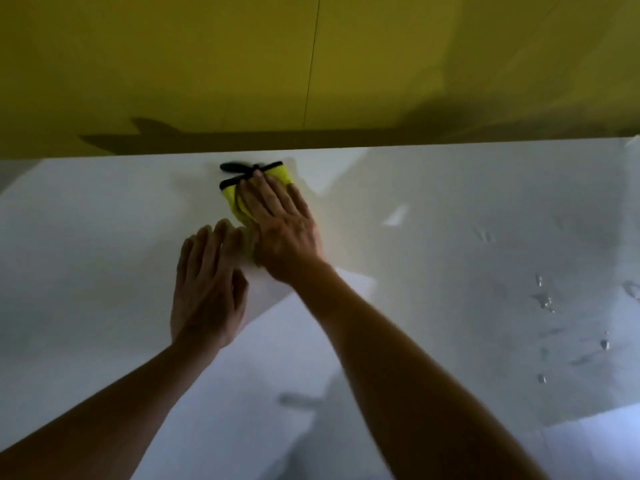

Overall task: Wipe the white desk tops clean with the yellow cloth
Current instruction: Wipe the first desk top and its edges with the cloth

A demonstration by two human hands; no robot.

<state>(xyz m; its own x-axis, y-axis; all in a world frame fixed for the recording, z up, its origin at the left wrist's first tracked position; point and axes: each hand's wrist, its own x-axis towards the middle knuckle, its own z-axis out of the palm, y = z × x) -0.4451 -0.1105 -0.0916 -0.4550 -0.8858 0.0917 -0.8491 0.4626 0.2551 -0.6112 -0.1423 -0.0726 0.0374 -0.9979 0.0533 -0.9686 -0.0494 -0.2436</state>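
- The right hand's fingers (258, 194) lie straight and close together, pressed flat on the yellow cloth (242, 197); they do not curl round it.
- The right hand (280, 230) covers most of the cloth, which shows only past the fingertips and to their left, with black edging at its far end.
- The left hand (207, 289) rests flat on the white desk top (450, 220), fingers straight, just beside the right hand and nearer the body; whether its fingertips touch the cloth is blurred.
- The cloth sits near the desk's far edge, below the yellow wall (207, 64), its long axis running roughly along the fingers.
- Water droplets (543, 299) lie well apart to the right, so the right hand likely sweeps that way.
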